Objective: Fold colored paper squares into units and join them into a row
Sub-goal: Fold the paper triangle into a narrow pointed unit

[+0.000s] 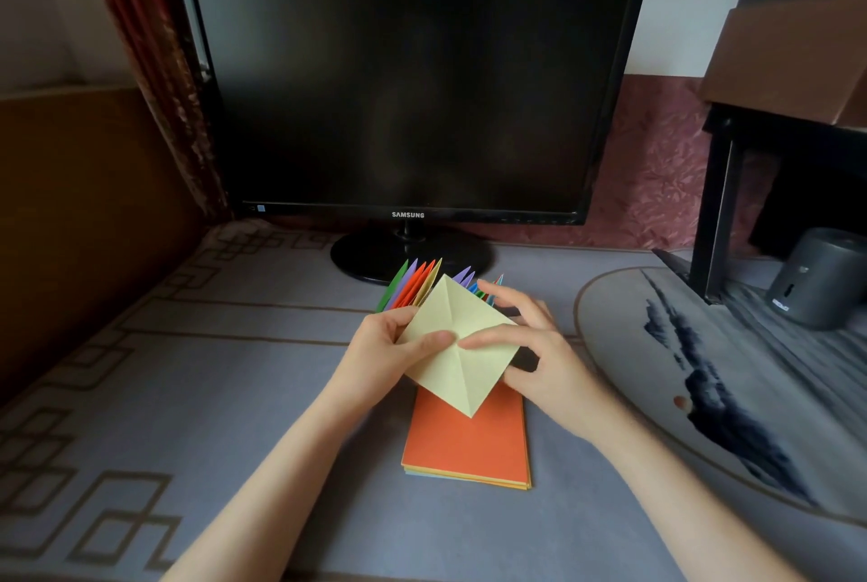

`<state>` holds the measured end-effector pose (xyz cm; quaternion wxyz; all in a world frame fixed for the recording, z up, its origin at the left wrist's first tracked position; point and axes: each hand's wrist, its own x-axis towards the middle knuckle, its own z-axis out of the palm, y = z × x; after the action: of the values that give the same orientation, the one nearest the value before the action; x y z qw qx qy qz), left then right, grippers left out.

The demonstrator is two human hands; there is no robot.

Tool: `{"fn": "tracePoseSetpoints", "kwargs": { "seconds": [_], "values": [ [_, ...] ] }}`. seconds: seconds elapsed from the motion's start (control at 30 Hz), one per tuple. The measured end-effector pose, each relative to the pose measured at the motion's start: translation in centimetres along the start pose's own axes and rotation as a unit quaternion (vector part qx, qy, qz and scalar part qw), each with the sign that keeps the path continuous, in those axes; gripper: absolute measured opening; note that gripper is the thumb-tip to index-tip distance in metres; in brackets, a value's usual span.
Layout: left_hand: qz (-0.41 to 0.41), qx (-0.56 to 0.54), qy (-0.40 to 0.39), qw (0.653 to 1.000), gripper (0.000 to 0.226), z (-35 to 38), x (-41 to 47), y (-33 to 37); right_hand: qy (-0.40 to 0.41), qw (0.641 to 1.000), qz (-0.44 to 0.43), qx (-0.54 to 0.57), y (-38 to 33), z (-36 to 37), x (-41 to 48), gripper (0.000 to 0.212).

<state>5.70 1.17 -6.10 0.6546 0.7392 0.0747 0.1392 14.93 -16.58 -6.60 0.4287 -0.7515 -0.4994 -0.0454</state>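
A pale yellow paper square with crossing creases is held like a diamond above the table. My left hand pinches its left side, thumb on top near the centre. My right hand holds its right side, index finger lying across the middle and thumb underneath. Behind it stands a row of joined folded units in green, purple, orange, yellow and blue, partly hidden by the sheet. A stack of paper squares, orange on top, lies below my hands.
A black monitor on a round stand rises just behind the row. A round grey mat covers the table at right, with a black frame leg and a dark grey cylinder beyond it. The grey patterned cloth spreads to the left.
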Motion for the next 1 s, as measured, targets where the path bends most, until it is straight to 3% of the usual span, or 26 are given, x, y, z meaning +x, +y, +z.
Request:
{"fn": "tracePoseSetpoints", "kwargs": {
  "seconds": [0.17, 0.3, 0.4, 0.6, 0.77, 1.0],
  "values": [
    [0.016, 0.006, -0.028, 0.999, 0.016, 0.3, -0.3, 0.4, 0.034, 0.997, 0.049, 0.053, -0.7, -0.2, -0.1, 0.027],
    [0.005, -0.036, -0.071, 0.997, 0.037, 0.9, -0.9, 1.3, 0.058, 0.982, 0.111, 0.139, -1.0, -0.1, 0.0, 0.001],
    [-0.003, -0.055, -0.088, 0.995, 0.039, 1.1, -1.1, 1.6, 0.078, 0.974, 0.142, 0.16, -1.2, 0.0, 0.0, 0.008],
    [0.007, 0.003, -0.058, 0.998, 0.022, 1.3, -0.8, 0.9, 0.088, 0.956, 0.178, 0.215, -1.2, 0.1, 0.2, 0.038],
    [0.017, 0.008, -0.039, 0.999, 0.018, 1.1, -0.5, 0.5, 0.059, 0.951, 0.207, 0.22, -1.2, 0.2, 0.4, 0.02],
    [0.016, 0.05, -0.025, 0.998, 0.02, 1.1, -0.4, 0.2, 0.041, 0.95, 0.227, 0.209, -1.3, -0.1, 0.4, 0.015]
  ]
}}
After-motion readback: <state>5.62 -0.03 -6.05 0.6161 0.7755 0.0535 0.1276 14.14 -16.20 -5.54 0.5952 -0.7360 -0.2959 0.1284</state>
